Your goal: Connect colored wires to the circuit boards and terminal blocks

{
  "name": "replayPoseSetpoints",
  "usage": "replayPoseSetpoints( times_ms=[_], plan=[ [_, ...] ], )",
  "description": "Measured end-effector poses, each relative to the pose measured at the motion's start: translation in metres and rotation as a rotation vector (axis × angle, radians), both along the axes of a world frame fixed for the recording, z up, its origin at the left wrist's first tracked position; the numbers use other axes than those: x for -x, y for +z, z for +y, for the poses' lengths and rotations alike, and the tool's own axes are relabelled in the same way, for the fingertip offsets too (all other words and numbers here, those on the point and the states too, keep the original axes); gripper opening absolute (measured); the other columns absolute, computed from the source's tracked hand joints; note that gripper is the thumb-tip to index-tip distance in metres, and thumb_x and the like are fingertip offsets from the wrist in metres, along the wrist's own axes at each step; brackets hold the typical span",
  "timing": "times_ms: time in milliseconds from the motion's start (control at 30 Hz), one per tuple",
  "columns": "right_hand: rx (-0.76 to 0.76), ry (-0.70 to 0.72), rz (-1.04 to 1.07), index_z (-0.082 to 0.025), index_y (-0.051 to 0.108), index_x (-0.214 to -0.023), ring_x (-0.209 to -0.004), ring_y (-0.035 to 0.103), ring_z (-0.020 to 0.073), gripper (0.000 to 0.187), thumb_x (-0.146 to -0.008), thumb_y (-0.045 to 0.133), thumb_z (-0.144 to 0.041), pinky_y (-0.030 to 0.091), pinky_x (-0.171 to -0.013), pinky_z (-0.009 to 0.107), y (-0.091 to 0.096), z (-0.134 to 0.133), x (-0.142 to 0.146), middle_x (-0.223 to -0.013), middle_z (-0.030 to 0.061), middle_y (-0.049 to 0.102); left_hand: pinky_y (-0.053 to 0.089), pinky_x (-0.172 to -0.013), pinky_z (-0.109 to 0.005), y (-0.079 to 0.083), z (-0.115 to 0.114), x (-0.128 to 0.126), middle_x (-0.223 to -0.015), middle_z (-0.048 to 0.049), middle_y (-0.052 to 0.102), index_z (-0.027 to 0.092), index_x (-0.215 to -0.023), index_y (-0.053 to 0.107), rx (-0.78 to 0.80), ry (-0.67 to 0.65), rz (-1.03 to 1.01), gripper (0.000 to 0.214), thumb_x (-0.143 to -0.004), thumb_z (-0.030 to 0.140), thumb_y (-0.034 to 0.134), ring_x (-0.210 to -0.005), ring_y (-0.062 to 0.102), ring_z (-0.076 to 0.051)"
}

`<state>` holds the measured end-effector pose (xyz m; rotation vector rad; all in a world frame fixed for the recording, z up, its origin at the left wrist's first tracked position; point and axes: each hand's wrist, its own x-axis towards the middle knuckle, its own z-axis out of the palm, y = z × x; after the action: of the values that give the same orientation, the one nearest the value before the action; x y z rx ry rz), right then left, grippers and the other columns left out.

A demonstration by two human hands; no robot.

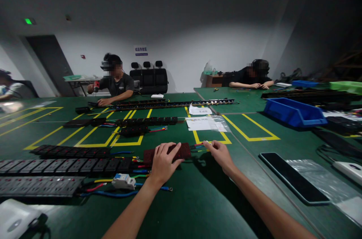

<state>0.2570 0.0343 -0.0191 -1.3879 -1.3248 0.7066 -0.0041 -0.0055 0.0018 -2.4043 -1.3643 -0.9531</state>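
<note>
My left hand (164,161) lies over a dark red socket block (181,151) on the green table, its fingers spread across the top of the block and curled over it. My right hand (219,154) is just to the right of the block. Its fingers are pinched around the coloured wires (199,146) that come out of the block's right end. Close on the left lie rows of black socket strips (70,164) with red, blue and yellow leads, and a small white circuit breaker (123,181).
A blue bin (294,112) and a green tray (346,86) stand at the right. A dark tablet-like slab (291,176) lies on clear plastic near my right arm. Papers (202,122) lie ahead inside yellow floor-tape marks. Two people (115,80) (251,77) work at the far edge; another is at the far left.
</note>
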Motion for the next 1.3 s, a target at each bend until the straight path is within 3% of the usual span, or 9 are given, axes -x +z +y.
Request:
replayPoseSetpoints(
  times_ms=[233,367,900,1300],
  plan=[
    [-0.248,-0.024,-0.326,-0.024,0.043,-0.062,-0.057,0.043,0.0151,0.044,-0.085,0.058,-0.058,0.030,-0.057,0.029,0.003,-0.006,0.000,-0.058,-0.0016,0.048,0.047,-0.096,-0.047,-0.001,0.001,-0.001,-0.123,-0.0089,0.063,0.030,-0.141,0.055,0.015,0.002,0.036,0.061,-0.085,0.041,0.075,-0.113,0.057,-0.027],
    [-0.301,-0.013,-0.480,-0.025,0.041,-0.065,-0.059,0.044,0.0159,0.040,-0.091,0.055,-0.052,0.029,-0.059,0.030,0.002,-0.008,0.001,-0.065,-0.0002,0.049,0.046,-0.097,-0.047,-0.002,0.002,-0.002,-0.122,-0.0085,0.063,0.029,-0.141,0.055,0.022,0.001,0.065,0.062,-0.084,0.042,0.075,-0.113,0.056,-0.027],
    [-0.301,-0.030,-0.700,-0.024,0.044,-0.072,-0.065,0.047,0.0162,0.032,-0.096,0.053,-0.043,0.027,-0.059,0.029,-0.002,-0.009,0.001,-0.075,0.0005,0.053,0.046,-0.097,-0.047,-0.001,0.003,-0.003,-0.124,-0.0086,0.063,0.026,-0.140,0.055,0.056,0.001,0.104,0.058,-0.086,0.041,0.073,-0.114,0.056,-0.027],
    [-0.095,-0.059,-0.864,-0.021,0.054,-0.071,-0.070,0.053,0.0147,0.029,-0.092,0.060,-0.039,0.025,-0.060,0.028,0.007,-0.010,0.001,-0.076,0.0018,0.062,0.047,-0.095,-0.044,-0.003,0.009,0.000,-0.123,-0.0087,0.064,0.027,-0.138,0.059,0.091,0.001,0.165,0.051,-0.090,0.043,0.068,-0.112,0.057,-0.027]
  ],
)
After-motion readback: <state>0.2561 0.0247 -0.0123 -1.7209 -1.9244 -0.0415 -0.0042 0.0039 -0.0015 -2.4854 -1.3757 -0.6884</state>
